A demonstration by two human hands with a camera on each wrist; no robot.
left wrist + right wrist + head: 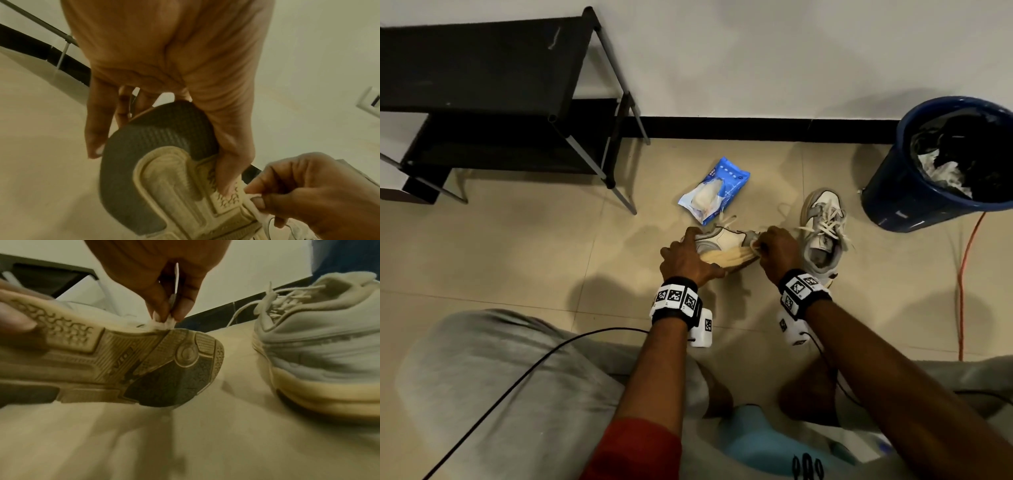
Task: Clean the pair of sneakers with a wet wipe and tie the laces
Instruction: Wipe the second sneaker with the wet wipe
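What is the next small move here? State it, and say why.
Probably draw the wipe along the sole's edge toward the toe. The right hand pinches it against the rim of the tipped sneaker, which the left hand grips at the heel, and the edge there looks grimy. The other sneaker stands untouched, laces loose.

**Tight around the shoes, open floor to the left**

Both hands crowd one tipped sneaker point(726, 245), the left hand point(686, 255) at its heel, the right hand point(777, 248) at its toe edge. Just right, the second sneaker point(823, 233) stands upright, loose laces spilling out, blocking that side. Behind, the wipe pack point(717, 190) lies close to the tipped shoe. Further right, the bin point(893, 192) and an orange cable point(962, 274) hem things in. The rack point(599, 113) stands well apart, bare tiles point(534, 246) before it.
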